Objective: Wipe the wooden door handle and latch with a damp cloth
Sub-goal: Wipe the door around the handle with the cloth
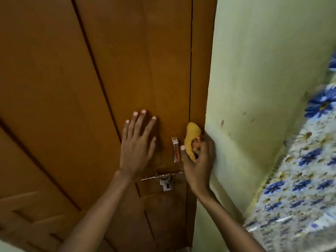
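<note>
A brown wooden door fills the left and middle of the head view. A small metal handle stands upright near its right edge. Below it a metal sliding latch lies horizontally. My left hand rests flat on the door, fingers spread, just left of the handle. My right hand grips a bunched yellow cloth and presses it against the door frame just right of the handle. The cloth's lower part is hidden in my palm.
A pale green wall runs along the right of the door frame, with a few dark marks. A curtain with blue flowers hangs at the far right.
</note>
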The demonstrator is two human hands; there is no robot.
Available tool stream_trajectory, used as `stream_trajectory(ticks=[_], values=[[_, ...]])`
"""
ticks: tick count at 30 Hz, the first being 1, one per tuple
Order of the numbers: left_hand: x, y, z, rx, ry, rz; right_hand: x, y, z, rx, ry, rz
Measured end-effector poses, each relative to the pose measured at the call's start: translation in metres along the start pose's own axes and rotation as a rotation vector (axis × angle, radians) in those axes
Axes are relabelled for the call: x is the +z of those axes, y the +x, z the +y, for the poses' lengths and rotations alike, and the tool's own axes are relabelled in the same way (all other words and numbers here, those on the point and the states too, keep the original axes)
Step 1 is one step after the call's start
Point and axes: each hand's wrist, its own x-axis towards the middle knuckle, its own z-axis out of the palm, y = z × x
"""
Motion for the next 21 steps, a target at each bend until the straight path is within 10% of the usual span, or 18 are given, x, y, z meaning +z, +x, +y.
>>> stream_trajectory(ticks=[8,21], values=[[0.058,0.015,-0.054,0.290,0.244,0.161,0.077,-0.037,0.038,-0.248,-0.634,-0.150],[0.066,0.014,-0.059,0.383,0.227,0.255,0.080,-0.020,0.027,-0.297,-0.402,0.088]])
